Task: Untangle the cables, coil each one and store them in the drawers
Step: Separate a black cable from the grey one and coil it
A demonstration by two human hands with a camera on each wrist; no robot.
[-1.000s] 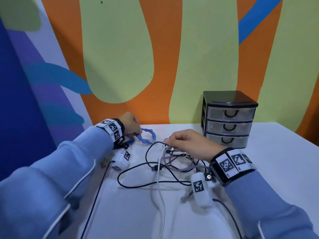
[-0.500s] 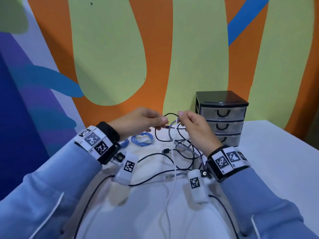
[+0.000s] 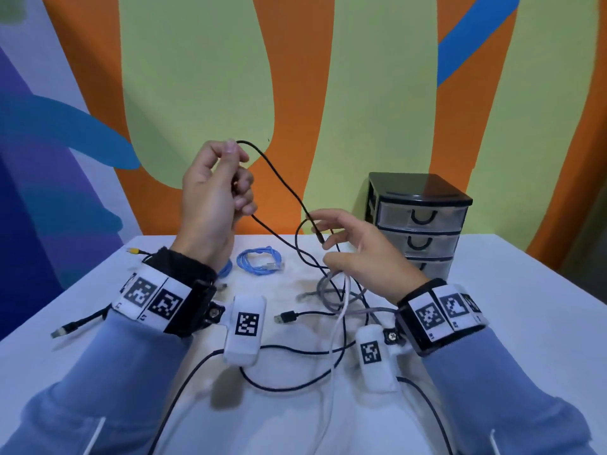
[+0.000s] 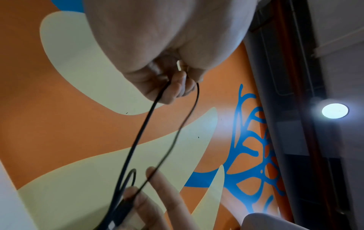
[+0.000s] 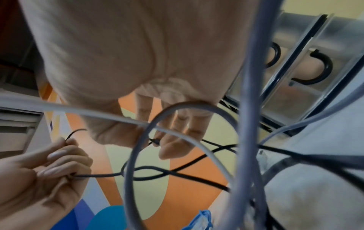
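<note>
Above the middle of the counter (image 3: 512, 290), I hold the black cable (image 3: 279, 172) up in the air. My left grip (image 3: 213, 192) is curled shut around it, pinching it high up between thumb and fingertips. My right grip (image 3: 354, 247) is lower and partly spread, with thumb and one finger pinching the same cable near a small plug end, and it also has the white cable (image 3: 341, 310) and a grey cable (image 3: 328, 290) bunched under it.

To do this step well, I think I should pull the black cable up slowly with my left grip and let it slide through my right. If it gets stuck on the grey one, I should stop and lift the loop over, not tug hard. The plug end could catch, so I should feed it through the loops first.

Now I count. I see one black cable in my hands, one white, and one grey or maybe two; the pile is too mixed up to tell. One blue cable (image 3: 259, 261) lies coiled near the back edge. Another black end with a silver plug (image 3: 70, 326) lies near the left edge. The drawer box (image 3: 417, 221) stands at the back right, with three drawers, all closed.
</note>
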